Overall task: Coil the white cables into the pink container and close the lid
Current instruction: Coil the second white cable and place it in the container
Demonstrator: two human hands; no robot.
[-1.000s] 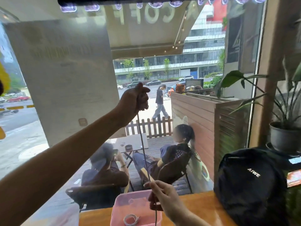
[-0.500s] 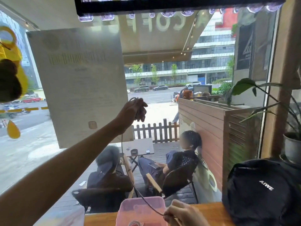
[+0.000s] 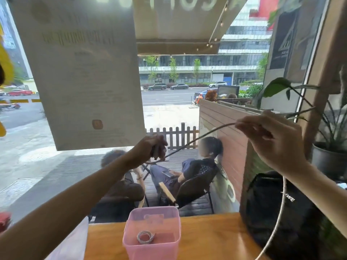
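Note:
A pink container [image 3: 131, 243] stands open on the wooden table [image 3: 210, 239], with one coiled white cable [image 3: 145, 237] lying on its bottom. Above it, my left hand [image 3: 150, 150] is raised at mid-frame and closed on a small bunch of a second white cable [image 3: 199, 138]. That cable runs up and right to my right hand [image 3: 272, 139], which pinches it between the fingers. From the right hand the cable drops in a long curve in front of the black bag to the bottom edge. No lid is in view.
A black bag [image 3: 270, 209] sits on the table at the right, with a potted plant [image 3: 330, 158] behind it. A window pane with a large paper sheet [image 3: 84, 72] faces me; people sit outside. Something white [image 3: 69, 244] lies at the table's left end.
My left hand has come down from high up to mid-frame. My right hand rose from beside the container to the upper right, drawing the cable out sideways between the hands.

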